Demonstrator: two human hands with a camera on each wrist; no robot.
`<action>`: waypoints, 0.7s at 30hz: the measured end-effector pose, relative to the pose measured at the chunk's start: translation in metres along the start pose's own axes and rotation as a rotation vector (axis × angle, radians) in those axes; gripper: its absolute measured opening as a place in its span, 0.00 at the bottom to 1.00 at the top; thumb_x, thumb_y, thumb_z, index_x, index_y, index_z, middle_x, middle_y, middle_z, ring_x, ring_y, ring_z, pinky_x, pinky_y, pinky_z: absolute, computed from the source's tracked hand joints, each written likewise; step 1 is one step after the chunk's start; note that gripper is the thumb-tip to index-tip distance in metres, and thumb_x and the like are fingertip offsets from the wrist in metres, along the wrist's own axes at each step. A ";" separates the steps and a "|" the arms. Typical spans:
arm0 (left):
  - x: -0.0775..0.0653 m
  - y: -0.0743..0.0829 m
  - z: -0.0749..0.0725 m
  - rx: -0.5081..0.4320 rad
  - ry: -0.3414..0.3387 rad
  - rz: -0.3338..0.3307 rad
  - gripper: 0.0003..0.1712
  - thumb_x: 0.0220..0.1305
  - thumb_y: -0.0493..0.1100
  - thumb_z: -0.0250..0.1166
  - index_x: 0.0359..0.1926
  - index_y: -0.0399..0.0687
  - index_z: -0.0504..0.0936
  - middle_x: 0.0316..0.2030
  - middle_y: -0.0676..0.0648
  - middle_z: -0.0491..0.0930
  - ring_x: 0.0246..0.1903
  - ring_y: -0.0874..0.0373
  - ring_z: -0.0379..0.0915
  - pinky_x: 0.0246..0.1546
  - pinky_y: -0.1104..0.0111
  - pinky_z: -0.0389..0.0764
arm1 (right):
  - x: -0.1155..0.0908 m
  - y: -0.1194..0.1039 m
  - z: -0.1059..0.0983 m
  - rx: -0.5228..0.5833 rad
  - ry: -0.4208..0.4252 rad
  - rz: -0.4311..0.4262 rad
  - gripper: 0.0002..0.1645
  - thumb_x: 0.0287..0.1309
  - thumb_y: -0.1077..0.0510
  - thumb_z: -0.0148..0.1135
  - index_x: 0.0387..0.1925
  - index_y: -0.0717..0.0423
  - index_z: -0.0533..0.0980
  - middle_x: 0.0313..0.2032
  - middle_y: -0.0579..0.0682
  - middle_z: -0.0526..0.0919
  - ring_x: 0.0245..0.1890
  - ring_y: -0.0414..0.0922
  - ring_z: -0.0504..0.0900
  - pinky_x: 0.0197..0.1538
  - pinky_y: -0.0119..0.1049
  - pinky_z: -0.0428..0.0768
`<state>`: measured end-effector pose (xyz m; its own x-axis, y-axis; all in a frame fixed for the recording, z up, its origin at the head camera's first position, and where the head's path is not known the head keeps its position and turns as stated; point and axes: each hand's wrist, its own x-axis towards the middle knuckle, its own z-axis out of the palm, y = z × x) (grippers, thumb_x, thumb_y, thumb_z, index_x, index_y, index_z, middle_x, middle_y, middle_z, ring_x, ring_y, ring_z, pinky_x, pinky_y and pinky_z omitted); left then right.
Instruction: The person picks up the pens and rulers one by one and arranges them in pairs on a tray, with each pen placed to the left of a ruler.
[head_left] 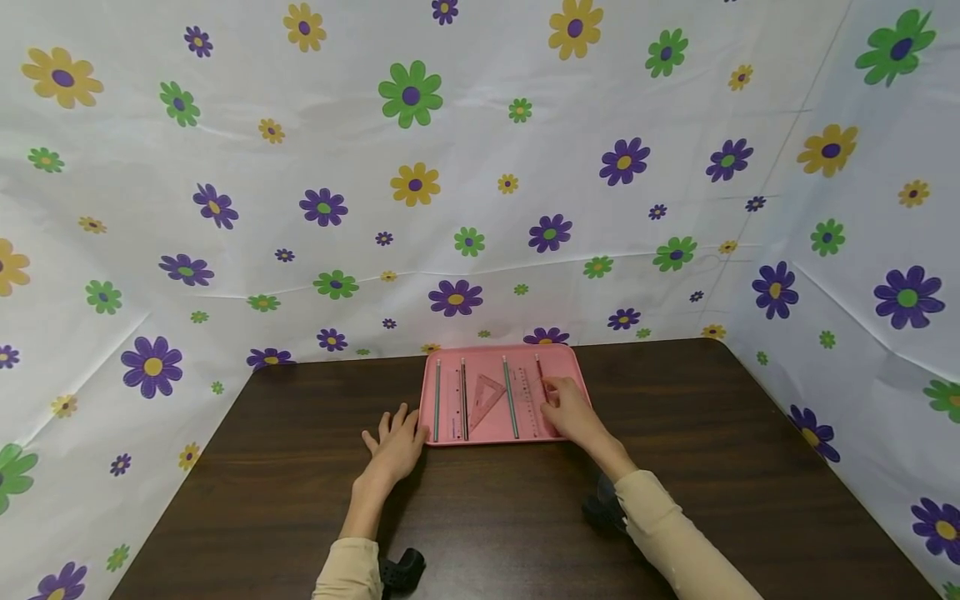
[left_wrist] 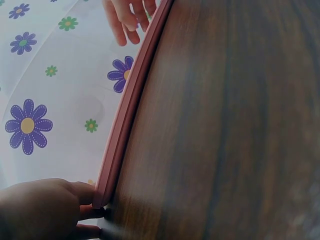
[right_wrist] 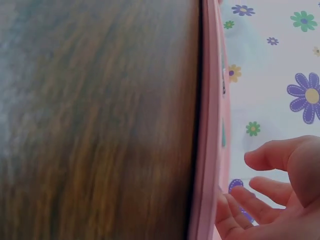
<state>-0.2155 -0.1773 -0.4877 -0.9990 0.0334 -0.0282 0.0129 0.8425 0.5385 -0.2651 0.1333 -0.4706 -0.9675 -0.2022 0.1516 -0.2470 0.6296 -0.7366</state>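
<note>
A pink tray lies at the back of the table, holding a row of stationery. From left to right there are a green pencil, a clear ruler, a dark pencil, a pink set square, another green pencil, a second ruler and a dark red pencil. My right hand is over the tray's right side, fingertips right by the red pencil; its thumb and fingers are apart in the right wrist view. Fingers spread, my left hand touches the tray's front left corner.
The dark brown table extends in front of the tray and to both sides. A white flower-printed cloth hangs close behind the tray and along the sides. Black wrist-worn devices show below both hands.
</note>
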 end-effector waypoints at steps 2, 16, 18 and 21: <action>0.000 -0.001 0.000 0.002 0.002 -0.001 0.29 0.78 0.50 0.46 0.71 0.39 0.65 0.76 0.32 0.51 0.74 0.27 0.37 0.62 0.24 0.30 | -0.002 0.000 -0.002 -0.001 0.004 -0.009 0.33 0.61 0.65 0.58 0.67 0.72 0.65 0.60 0.70 0.72 0.57 0.62 0.75 0.62 0.58 0.74; 0.001 -0.001 0.002 0.002 -0.002 -0.001 0.29 0.79 0.50 0.46 0.72 0.39 0.65 0.76 0.32 0.50 0.75 0.27 0.36 0.62 0.24 0.30 | -0.017 0.004 -0.016 -0.049 -0.024 -0.037 0.35 0.60 0.61 0.63 0.67 0.69 0.66 0.57 0.68 0.76 0.56 0.63 0.76 0.60 0.59 0.76; 0.001 0.000 0.001 -0.003 0.002 -0.002 0.29 0.79 0.50 0.46 0.72 0.39 0.65 0.76 0.32 0.51 0.75 0.27 0.37 0.63 0.24 0.29 | -0.019 0.005 -0.019 -0.052 -0.034 -0.039 0.36 0.60 0.61 0.63 0.68 0.68 0.65 0.57 0.68 0.75 0.57 0.64 0.75 0.60 0.60 0.75; 0.001 0.000 0.001 0.000 0.003 -0.004 0.29 0.79 0.50 0.46 0.72 0.39 0.65 0.76 0.32 0.51 0.75 0.27 0.37 0.63 0.24 0.29 | -0.023 0.007 -0.023 -0.062 -0.046 -0.046 0.37 0.60 0.62 0.63 0.68 0.67 0.64 0.58 0.68 0.74 0.58 0.65 0.73 0.61 0.62 0.74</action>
<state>-0.2169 -0.1769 -0.4891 -0.9992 0.0287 -0.0281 0.0091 0.8425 0.5387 -0.2461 0.1589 -0.4640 -0.9521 -0.2649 0.1528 -0.2949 0.6635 -0.6876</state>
